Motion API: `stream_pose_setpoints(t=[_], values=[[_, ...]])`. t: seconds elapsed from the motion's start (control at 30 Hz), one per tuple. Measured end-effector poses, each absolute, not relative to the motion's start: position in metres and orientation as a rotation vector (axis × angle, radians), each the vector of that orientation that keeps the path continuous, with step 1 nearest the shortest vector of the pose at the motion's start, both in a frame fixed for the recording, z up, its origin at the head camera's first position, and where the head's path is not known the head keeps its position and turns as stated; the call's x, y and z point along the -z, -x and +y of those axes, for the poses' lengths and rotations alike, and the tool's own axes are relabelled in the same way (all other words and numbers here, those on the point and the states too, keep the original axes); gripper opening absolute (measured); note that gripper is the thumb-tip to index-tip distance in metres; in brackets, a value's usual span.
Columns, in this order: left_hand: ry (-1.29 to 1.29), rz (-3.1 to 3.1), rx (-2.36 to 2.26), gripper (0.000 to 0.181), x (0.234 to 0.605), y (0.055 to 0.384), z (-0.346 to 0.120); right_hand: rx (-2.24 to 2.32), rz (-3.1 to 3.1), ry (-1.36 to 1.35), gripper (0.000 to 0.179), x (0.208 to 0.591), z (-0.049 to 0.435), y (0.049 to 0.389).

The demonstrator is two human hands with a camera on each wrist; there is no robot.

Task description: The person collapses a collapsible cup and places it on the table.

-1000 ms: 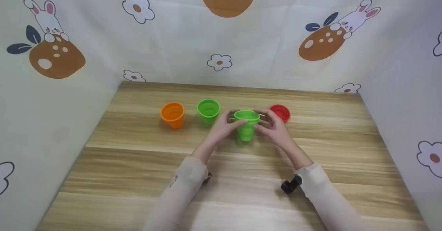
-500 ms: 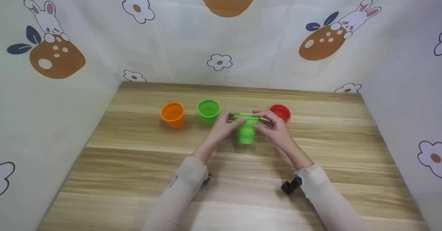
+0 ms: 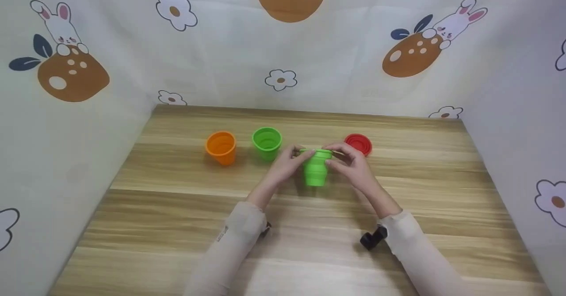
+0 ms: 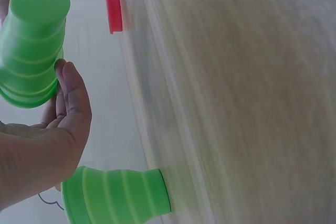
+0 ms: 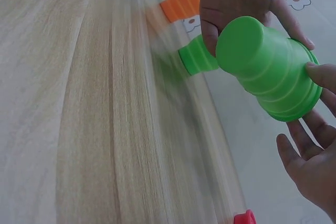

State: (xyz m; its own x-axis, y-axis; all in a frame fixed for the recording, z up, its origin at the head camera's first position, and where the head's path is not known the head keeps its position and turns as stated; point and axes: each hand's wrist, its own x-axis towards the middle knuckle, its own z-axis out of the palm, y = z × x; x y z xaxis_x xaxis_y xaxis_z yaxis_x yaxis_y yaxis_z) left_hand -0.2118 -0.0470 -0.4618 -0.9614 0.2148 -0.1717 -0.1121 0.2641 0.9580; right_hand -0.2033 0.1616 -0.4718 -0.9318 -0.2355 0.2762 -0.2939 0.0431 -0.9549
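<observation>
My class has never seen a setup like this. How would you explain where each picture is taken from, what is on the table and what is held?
No machine here: just a person's left hand and right hand, both bare. One picture comes from a camera on the head, looking forward and down; the others from the left and right wrists, so everything there looks tipped sideways. On the wood-grain tabletop stand an orange, ribbed, tapered cup and a green, ribbed, tapered cup; a flat, red, ringed disc lies farther right. Together the hands hold a second green ribbed cup, raised clear of the tabletop; both wrist views show its base.
</observation>
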Motion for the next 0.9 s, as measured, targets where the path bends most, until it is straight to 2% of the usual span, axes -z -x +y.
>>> stream_pose_setpoints(t=[0.27,0.47,0.9], values=[[-0.135,2.281,-1.685,0.043,0.4620,0.2100,-0.0495,-2.152,-2.249,-0.566,0.032,0.4725,0.1636,0.2031],[-0.197,2.286,-1.655,0.048,0.4599,0.2088,-0.0508,-2.168,-2.251,-0.578,0.031,0.4715,0.1643,0.2022],[-0.548,2.354,-1.673,0.041,0.4584,0.2101,-0.0543,-2.204,-2.255,-0.546,0.032,0.4734,0.1671,0.2013]])
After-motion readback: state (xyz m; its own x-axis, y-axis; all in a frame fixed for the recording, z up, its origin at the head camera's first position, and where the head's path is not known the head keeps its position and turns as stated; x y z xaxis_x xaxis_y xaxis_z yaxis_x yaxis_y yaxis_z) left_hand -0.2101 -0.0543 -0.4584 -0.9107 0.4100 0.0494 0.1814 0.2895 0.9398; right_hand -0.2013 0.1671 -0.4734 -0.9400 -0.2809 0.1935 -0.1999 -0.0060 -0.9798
